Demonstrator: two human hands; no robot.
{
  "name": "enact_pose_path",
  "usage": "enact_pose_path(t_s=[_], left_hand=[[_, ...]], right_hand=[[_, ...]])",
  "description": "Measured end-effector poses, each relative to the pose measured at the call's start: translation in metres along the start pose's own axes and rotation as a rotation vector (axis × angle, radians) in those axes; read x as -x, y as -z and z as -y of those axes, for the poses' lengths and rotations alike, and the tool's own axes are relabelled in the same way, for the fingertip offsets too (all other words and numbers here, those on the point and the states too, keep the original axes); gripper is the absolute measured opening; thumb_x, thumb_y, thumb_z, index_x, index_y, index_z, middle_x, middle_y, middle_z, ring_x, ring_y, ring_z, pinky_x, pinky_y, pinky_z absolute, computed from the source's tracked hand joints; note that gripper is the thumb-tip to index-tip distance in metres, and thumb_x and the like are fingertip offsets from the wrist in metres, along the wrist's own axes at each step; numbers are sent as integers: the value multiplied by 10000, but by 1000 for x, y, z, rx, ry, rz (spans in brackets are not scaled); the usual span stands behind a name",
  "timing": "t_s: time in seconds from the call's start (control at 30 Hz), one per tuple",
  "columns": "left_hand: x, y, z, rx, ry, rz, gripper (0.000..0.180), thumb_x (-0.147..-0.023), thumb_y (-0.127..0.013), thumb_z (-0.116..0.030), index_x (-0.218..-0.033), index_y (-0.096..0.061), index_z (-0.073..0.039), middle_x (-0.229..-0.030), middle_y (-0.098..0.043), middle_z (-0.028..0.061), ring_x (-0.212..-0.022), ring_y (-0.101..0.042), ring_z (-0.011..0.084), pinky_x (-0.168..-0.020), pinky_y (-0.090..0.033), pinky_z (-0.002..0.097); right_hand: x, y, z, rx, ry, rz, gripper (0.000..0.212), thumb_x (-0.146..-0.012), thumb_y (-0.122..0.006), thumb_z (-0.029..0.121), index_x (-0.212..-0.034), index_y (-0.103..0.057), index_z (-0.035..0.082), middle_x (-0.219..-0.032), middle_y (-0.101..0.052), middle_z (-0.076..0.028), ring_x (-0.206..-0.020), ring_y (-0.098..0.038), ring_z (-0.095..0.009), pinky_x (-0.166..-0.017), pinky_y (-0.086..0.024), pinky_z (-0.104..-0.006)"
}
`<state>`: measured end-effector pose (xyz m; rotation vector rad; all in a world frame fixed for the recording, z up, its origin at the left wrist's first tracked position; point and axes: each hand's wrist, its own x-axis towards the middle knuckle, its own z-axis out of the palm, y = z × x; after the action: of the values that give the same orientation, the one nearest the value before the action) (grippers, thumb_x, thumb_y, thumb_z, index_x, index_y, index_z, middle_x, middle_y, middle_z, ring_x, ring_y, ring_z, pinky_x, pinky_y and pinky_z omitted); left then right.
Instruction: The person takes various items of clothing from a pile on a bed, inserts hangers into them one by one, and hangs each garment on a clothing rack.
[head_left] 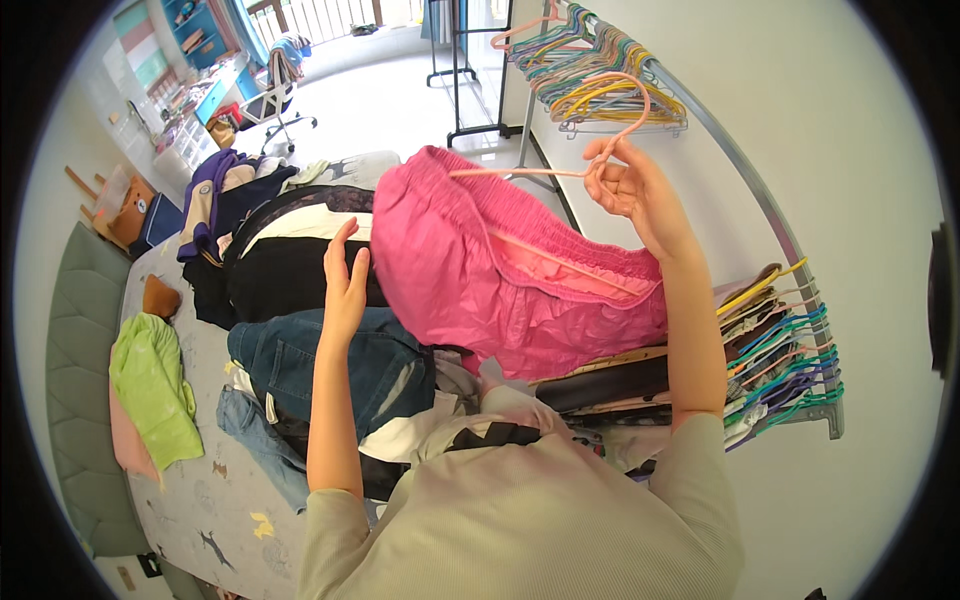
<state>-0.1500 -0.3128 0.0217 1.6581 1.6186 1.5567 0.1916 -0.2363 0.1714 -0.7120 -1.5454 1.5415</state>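
Observation:
My right hand (632, 190) is closed around the neck of a salmon-pink clothes hanger (645, 108), below its hook. From this hanger hangs a bright pink garment (450, 260) with a gathered elastic waistband; whether it is a skirt or shorts I cannot tell. The hanger's lower bar shows inside the waist opening, and one arm of it passes over the far edge. Beside the garment's left edge, my left hand (345, 280) is open with its fingers stretched upward. Whether its fingertips touch the cloth is unclear.
A metal clothes rail (735, 130) runs along the right, with many bare hangers (600, 85) at its far end and hung clothes (770, 340) nearer. Dark jeans (290, 350), black clothes (280, 270) and a lime-green garment (155, 380) lie on the bed (225, 510). A chair (280, 105) stands farther back.

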Motion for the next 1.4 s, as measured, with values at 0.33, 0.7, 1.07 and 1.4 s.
enact_pose_path(t_s=[0.33,0.7,1.07,1.4], left_hand=[[33,-62,-75,295,104,426,437,-901,-457,-75,-1326,-366,-30,-1227,-518,106,-1107,-480,173,-937,-367,295],[64,-123,-81,36,18,149,337,-813,-625,-156,-1130,-587,-49,-837,-624,214,-784,-619,362,-668,-485,355],[83,-146,-77,-13,76,322,271,-833,-544,-57,-1100,-581,-28,-881,-618,230,-807,-611,376,-690,-476,384],[81,-185,-80,69,-72,364,457,-777,-539,36,-1222,-530,-65,-1064,-603,200,-962,-594,345,-823,-467,366]], right_hand=[[-5,-12,-48,-690,-4,-69,378,-840,-535,177,-1195,-465,67,-1035,-561,-135,-959,-531,-197,-833,-420,-295],[4,-45,-85,-749,147,-323,581,-823,-511,127,-1362,-294,126,-1292,-380,-85,-1238,-352,-263,-1063,-227,-388],[63,-53,-118,-648,14,-398,710,-849,-463,114,-1431,-63,39,-1461,-156,-88,-1331,-238,-274,-1107,-158,-367],[82,-17,-113,-815,-13,-495,574,-874,-464,150,-1380,-232,10,-1346,-343,-132,-1272,-323,-261,-1072,-252,-364]])
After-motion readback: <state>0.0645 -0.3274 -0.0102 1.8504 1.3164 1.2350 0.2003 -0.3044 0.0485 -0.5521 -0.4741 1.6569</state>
